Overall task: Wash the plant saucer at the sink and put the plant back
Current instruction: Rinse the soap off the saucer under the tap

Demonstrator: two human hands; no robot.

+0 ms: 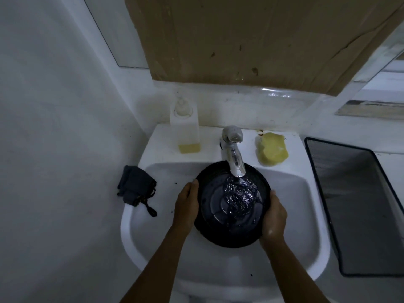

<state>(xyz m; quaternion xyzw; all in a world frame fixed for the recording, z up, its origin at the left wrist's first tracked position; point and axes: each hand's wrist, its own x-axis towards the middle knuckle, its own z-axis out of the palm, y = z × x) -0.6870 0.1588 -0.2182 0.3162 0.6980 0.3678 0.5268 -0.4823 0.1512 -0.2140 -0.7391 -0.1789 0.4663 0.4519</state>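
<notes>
A round black plant saucer (220, 228) is held over the white sink basin (153, 232), right under the chrome tap (233, 149). Water runs from the spout onto the saucer and pools and ripples inside it. My left hand (187, 202) grips the saucer's left rim. On the opposite rim, my right hand (273, 217) holds on, wet. No plant is in view.
A soap dispenser (185, 127) with a little yellow liquid stands left of the tap. To the tap's right lies a yellow sponge (272, 148). A dark grey cloth (135, 189) lies on the sink's left rim. A black mesh tray (358, 206) is at the right. Cardboard (251, 40) covers the wall above.
</notes>
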